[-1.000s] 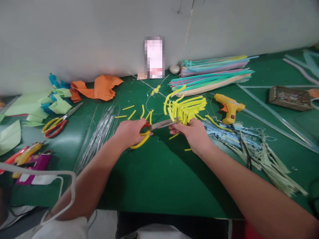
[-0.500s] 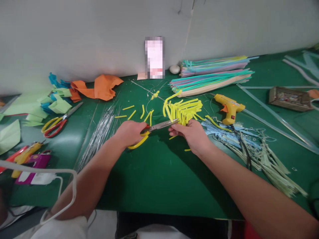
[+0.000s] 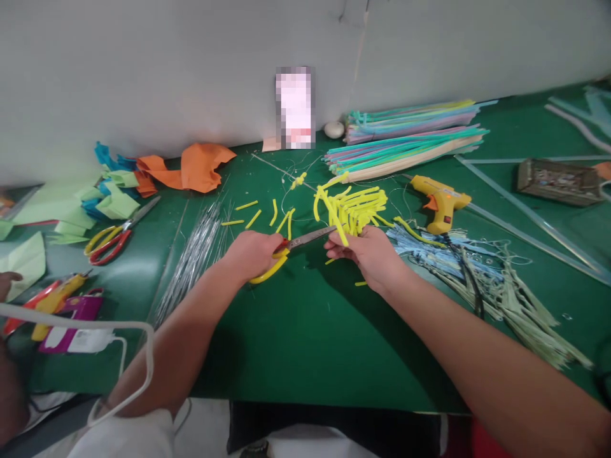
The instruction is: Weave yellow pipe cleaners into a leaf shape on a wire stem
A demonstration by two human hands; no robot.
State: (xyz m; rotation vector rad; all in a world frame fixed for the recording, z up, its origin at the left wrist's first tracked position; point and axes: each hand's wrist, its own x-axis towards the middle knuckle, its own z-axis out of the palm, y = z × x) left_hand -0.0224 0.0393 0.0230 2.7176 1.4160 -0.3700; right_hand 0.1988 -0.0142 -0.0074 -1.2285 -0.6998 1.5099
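My left hand (image 3: 255,254) is closed around the red and yellow handles of a pair of scissors (image 3: 310,238). The blades point right, their tips by the fingers of my right hand (image 3: 375,254). Those fingers pinch a yellow pipe cleaner (image 3: 340,228), whose end sticks out over the fingertips near the blades. Just behind lies a pile of cut yellow pipe cleaner pieces (image 3: 365,207), partly hidden by my right hand. Several loose yellow pieces (image 3: 247,205) are scattered behind my left hand. A small yellow twisted piece (image 3: 298,181) rests farther back.
Pipe cleaner bundles (image 3: 405,149) and a yellow glue gun (image 3: 442,200) lie to the right, beside tassels (image 3: 520,299). Thin wires (image 3: 193,254), a second pair of scissors (image 3: 112,242) and orange paper (image 3: 203,166) are left. A co-worker's hand (image 3: 8,283) touches green paper. A blurred phone (image 3: 294,108) leans on the wall.
The yellow strip's end now lies forward over my right fingertips, where the scissor blades were before. A co-worker's hand has come in at the left edge. The view has shifted slightly.
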